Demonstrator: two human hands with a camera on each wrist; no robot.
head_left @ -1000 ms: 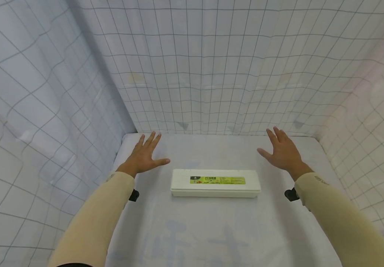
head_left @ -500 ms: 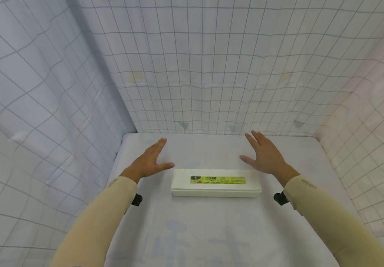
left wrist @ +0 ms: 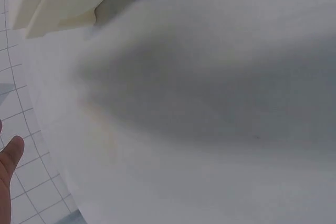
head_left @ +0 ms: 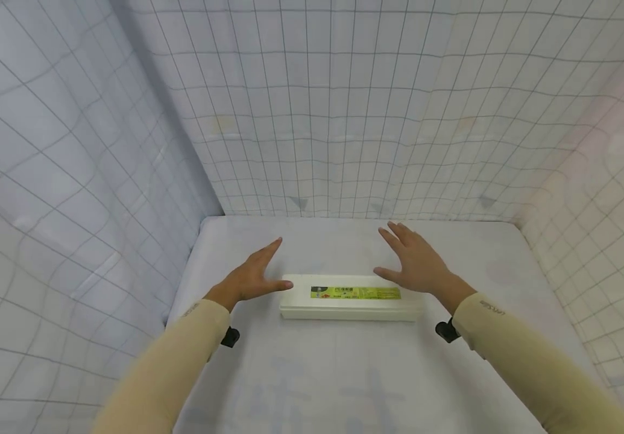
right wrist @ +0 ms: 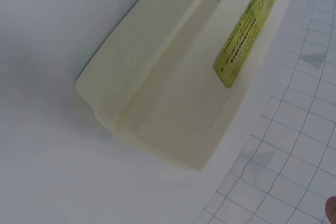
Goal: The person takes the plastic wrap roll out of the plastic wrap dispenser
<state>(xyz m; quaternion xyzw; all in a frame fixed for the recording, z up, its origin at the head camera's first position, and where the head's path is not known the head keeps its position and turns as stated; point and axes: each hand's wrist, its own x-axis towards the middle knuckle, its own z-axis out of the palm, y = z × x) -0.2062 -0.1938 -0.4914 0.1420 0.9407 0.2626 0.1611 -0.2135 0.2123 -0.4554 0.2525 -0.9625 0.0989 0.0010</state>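
A long cream plastic box (head_left: 352,314) with a lid lies on the white-covered table, its length running left to right. A yellow-green printed label (head_left: 355,293) is stuck along the lid's top. My left hand (head_left: 249,280) hovers by the box's left end, fingers straight and thumb pointing at the lid corner. Over the right end, my right hand (head_left: 417,263) overlaps the lid in the head view, fingers spread and holding nothing. The right wrist view shows the box's end (right wrist: 168,124) and part of the label. In the left wrist view a box corner (left wrist: 63,9) shows at upper left.
White grid-patterned curtains (head_left: 339,108) enclose the table (head_left: 312,374) at the back and both sides. Black wrist cameras (head_left: 230,337) hang beneath the cream sleeves (head_left: 181,355). Shadows of the arms fall on the table cover.
Both hands have moved inward toward the box and slightly nearer the person, the right hand farther. The left fingers have drawn closer together. The box stays in place.
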